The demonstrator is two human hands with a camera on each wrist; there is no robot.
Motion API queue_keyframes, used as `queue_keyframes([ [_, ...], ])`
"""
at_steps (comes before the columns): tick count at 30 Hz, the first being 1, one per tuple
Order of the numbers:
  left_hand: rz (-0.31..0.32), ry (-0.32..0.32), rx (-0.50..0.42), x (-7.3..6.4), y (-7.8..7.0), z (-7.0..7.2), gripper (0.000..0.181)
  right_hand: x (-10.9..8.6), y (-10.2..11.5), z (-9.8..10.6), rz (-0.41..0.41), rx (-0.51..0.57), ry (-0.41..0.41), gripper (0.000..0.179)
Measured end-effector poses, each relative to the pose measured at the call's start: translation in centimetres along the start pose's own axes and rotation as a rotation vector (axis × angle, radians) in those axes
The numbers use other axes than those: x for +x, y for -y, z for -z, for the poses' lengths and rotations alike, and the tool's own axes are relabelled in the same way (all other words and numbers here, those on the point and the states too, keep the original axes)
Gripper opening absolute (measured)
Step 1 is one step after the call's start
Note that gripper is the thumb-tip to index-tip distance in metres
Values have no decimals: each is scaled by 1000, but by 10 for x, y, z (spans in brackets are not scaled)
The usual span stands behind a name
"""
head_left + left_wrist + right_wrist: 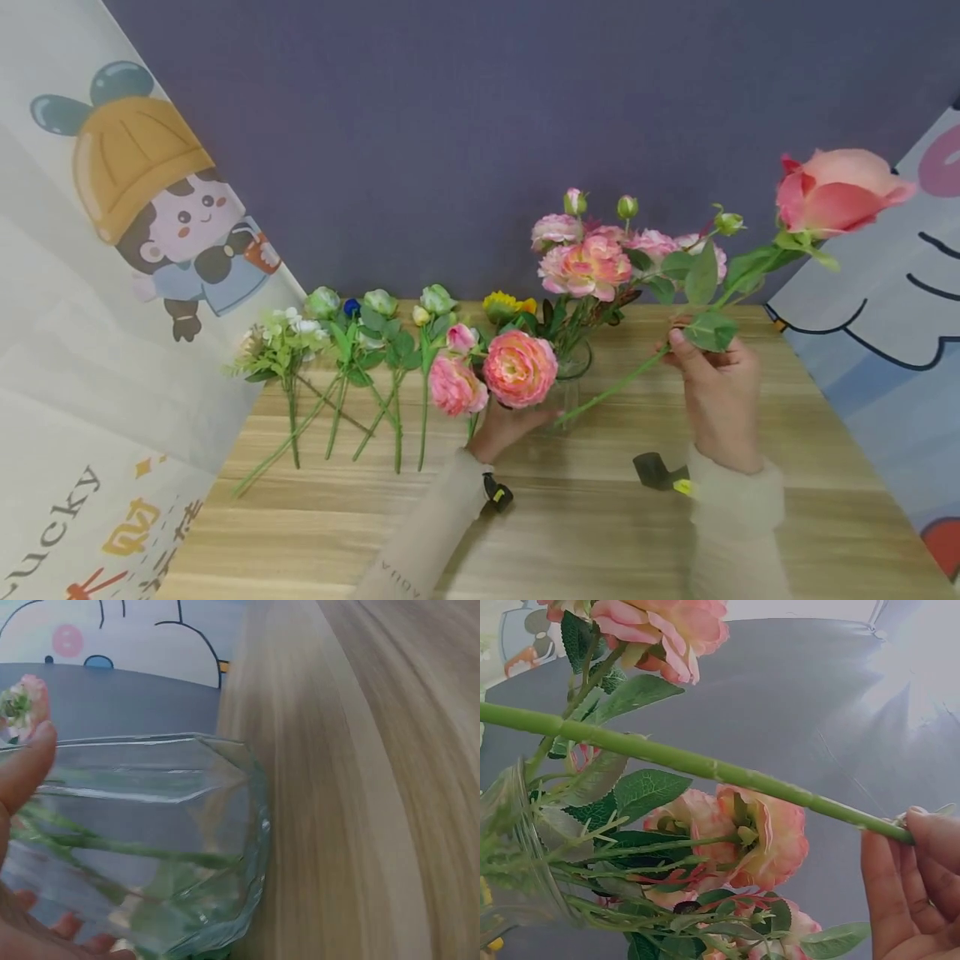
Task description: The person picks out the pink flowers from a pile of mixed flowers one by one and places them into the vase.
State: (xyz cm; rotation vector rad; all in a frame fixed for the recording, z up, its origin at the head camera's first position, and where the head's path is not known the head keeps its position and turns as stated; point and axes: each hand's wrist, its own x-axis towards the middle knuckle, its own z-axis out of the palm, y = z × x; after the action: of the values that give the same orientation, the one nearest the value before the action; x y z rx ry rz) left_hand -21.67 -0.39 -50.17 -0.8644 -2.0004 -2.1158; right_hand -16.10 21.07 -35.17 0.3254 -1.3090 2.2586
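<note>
My right hand [720, 396] pinches the green stem [682, 760] of a large pink rose [843, 193] between thumb and fingers. The rose leans out to the upper right, and its lower stem slants down across the vase in the head view. In the right wrist view that stem crosses outside the mouth of the glass vase [255, 847]. My left hand [506, 429] holds the vase from the left, thumb [30, 769] on one side and fingers on the other. Pink peonies [588, 265] with buds stand in the vase, their stems visible through the glass.
Left of the vase, green-white flowers [378, 302], white sprigs [303, 325] and their stems lie in a row along the wooden table [600, 533]. Yellow flowers [502, 307] sit behind a pink peony [520, 369]. A dark wall [450, 125] rises at the back.
</note>
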Motion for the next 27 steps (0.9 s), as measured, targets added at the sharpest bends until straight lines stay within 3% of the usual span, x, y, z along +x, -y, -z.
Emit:
queue_keyframes([
  [3, 3, -20, 38, 5, -8, -3, 86, 1, 0, 0, 14, 32, -8, 15],
  [9, 195, -9, 98, 9, -17, -8, 83, 6, 2, 0, 59, 39, -26, 13],
  [13, 277, 31, 57, 9, -14, -8, 74, 9, 3, 1, 77, 61, -21, 13],
  [19, 249, 64, 14, 11, -6, -8, 81, 14, 5, 1, 107, 113, 1, 10],
  [23, 276, 104, -20, 12, -5, -8, 87, 19, 9, 0, 182, 118, 24, 10],
  [27, 249, 115, 43, 12, -7, -8, 89, 25, 13, -3, 254, 139, -8, 11],
])
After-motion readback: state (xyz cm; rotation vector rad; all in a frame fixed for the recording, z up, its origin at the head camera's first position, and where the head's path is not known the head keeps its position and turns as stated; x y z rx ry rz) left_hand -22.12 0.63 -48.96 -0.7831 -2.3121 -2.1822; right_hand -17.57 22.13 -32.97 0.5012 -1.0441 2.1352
